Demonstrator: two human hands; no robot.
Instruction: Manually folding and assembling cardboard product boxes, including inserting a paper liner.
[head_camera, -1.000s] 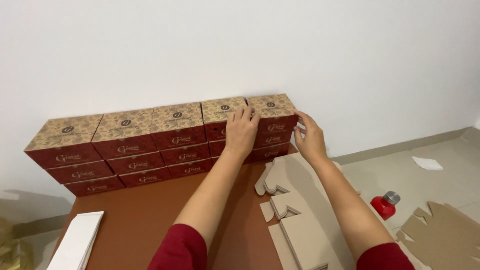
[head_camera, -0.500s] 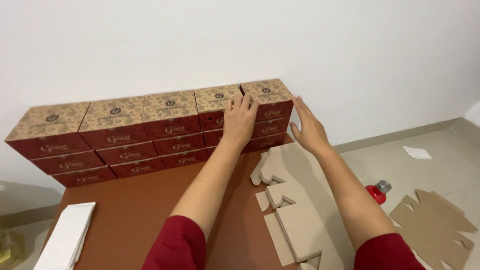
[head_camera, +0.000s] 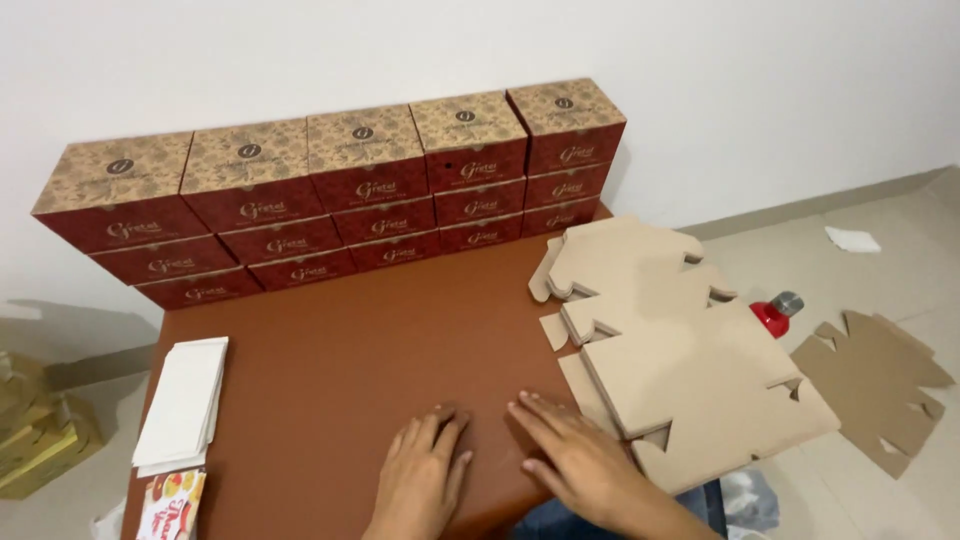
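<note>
My left hand (head_camera: 422, 480) lies flat on the brown table (head_camera: 340, 350) near its front edge, fingers spread and holding nothing. My right hand (head_camera: 575, 460) rests palm down just to its right, fingertips pointing left, its side close to a stack of flat die-cut cardboard blanks (head_camera: 680, 360). A wall of red and tan patterned boxes (head_camera: 360, 190), three high and several wide, stands along the table's far edge against the white wall.
A stack of white flat sheets (head_camera: 185, 400) lies at the table's left front, with a colourful printed card (head_camera: 170, 505) below it. On the tiled floor to the right are a red bottle (head_camera: 772, 315), a loose cardboard blank (head_camera: 880, 385) and a white scrap (head_camera: 852, 239).
Both hands have left the top right boxes at the far edge and drawn back to the table's front edge, where they lie flat. The view has tilted down.
</note>
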